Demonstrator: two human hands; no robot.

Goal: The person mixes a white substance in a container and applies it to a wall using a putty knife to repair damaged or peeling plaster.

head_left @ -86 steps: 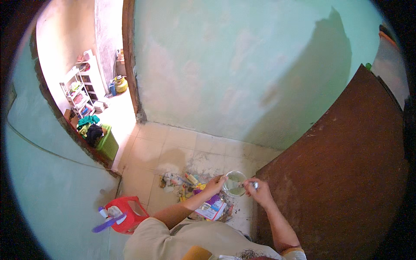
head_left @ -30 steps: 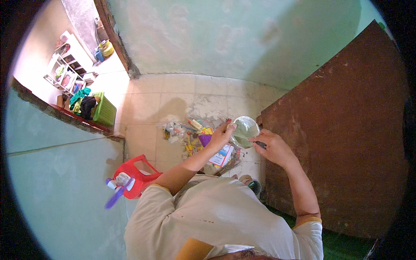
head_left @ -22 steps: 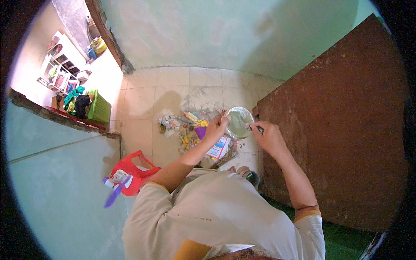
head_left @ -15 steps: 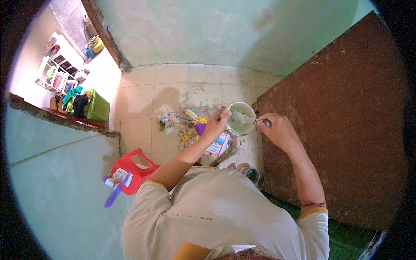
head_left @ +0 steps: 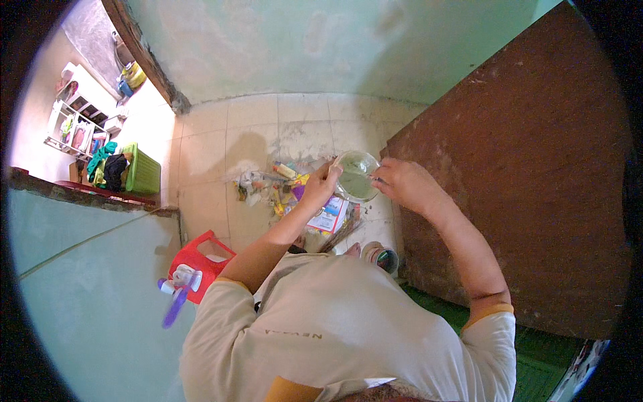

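Observation:
A round whitish tub (head_left: 339, 190) with pale green paste (head_left: 353, 182) inside is held up in front of me, above the floor. My left hand (head_left: 321, 189) grips its left rim, fingers closed on the edge. On the opposite side, my right hand (head_left: 406, 184) is closed at the right rim around a putty knife, which my fingers now almost wholly cover. The end of that tool reaches toward the paste, but its blade cannot be made out clearly.
Below the tub lie rubbish and packaging (head_left: 329, 218) on the tiled floor. A small bucket (head_left: 380, 256) stands near my feet. A red plastic stool (head_left: 201, 258) is at left, a brown door (head_left: 516, 174) at right. Beyond the doorway stands a green basket (head_left: 144, 171).
My view has shifted slightly, and the tub now sits a little further left in it. My right hand has rolled over and come closer to the rim, hiding the dark handle seen before.

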